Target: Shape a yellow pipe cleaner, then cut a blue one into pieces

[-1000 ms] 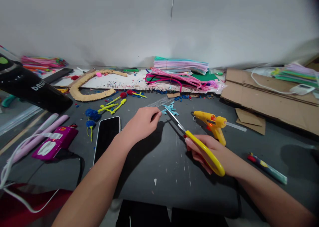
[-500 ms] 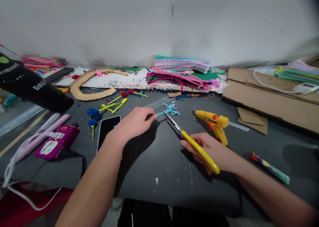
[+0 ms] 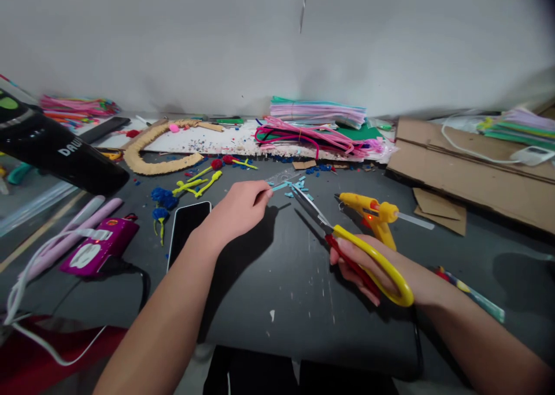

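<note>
My left hand (image 3: 243,207) pinches a thin light blue pipe cleaner (image 3: 281,186) just above the table. Its free end points right, toward several short cut light blue pieces (image 3: 307,196) and a clear ruler (image 3: 284,177) lying there. In my right hand (image 3: 353,253) are scissors (image 3: 321,217) with one yellow and one red handle. Their blades stand apart, the upper tip close to the blue pieces and the end of the pipe cleaner. A yellow glue gun (image 3: 373,207), its red light on, lies just beyond my right hand.
A phone (image 3: 187,227) lies beside my left forearm. Blue pompom flowers (image 3: 162,198) and yellow stems (image 3: 208,184) are behind it. A black tumbler (image 3: 56,146) and purple device (image 3: 102,247) stand left. Cardboard (image 3: 468,169) and pipe cleaner bundles (image 3: 318,110) line the back.
The scissors have gone from nearly closed to spread blades, and my right hand has shifted slightly right. My left hand has moved a little away, and the pipe cleaner with it.
</note>
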`<state>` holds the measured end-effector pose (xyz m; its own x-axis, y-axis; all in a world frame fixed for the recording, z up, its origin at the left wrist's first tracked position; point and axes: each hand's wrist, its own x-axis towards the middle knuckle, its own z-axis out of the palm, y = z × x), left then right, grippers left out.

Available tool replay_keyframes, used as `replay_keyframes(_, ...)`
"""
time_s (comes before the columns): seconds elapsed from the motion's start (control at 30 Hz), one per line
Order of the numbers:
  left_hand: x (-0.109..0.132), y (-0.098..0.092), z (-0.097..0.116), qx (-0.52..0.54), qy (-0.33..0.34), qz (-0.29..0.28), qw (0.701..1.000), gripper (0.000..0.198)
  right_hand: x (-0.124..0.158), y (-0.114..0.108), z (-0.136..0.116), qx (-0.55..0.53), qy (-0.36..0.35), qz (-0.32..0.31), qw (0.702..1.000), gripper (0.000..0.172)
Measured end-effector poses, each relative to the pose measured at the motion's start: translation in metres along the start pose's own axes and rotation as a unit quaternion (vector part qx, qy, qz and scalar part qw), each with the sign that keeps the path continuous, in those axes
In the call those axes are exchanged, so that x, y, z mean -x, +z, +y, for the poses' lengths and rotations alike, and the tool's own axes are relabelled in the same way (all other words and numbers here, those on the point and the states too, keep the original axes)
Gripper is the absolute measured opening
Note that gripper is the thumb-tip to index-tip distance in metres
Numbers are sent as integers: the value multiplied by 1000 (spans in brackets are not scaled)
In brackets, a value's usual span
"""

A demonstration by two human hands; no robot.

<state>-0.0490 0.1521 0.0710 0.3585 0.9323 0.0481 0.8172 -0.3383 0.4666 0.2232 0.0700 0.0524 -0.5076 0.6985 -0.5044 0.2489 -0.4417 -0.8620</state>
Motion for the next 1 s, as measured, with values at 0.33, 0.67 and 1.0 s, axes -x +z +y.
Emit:
replay_keyframes(0.33, 0, 9, 13, 20, 39, -5, 999, 27, -1, 8, -5, 14, 18, 18, 1000, 50)
replay_keyframes(0.67, 0, 12, 16, 31, 49, -15, 998, 26, -1, 11, -7, 13, 24, 22, 999, 46)
replay_keyframes(1.0, 0, 15, 13, 31, 50, -13, 998, 26, -3, 10, -4, 6, 21, 23, 999, 45)
